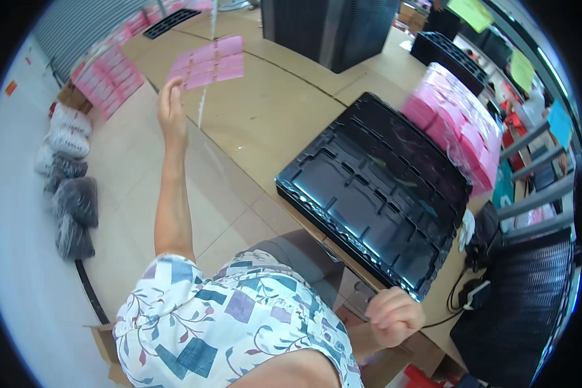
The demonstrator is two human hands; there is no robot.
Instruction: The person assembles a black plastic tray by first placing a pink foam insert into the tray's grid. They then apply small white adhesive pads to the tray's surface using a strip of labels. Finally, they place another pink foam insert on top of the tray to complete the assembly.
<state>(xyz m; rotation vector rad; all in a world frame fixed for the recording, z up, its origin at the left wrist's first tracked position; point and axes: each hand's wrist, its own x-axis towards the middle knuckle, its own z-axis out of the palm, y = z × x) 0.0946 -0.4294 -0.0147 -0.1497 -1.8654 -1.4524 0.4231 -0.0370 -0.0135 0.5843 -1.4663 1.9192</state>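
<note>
Right hand [393, 315] closed in fist near black tray [375, 194] edge on surface [265, 110] | left hand [171, 107] raised by pink cards [208, 63], grip state unclear

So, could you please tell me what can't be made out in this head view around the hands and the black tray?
- Right hand: closed in a fist at the table edge; whether it holds anything is hidden by the fingers.
- Left hand: raised toward the pink sheets; actual contact is too small and blurred to tell.
- Pink stack beside the black tray: motion-blurred, single items not separable.
- Shelves on the right: bent and cut by the fisheye rim.
</note>
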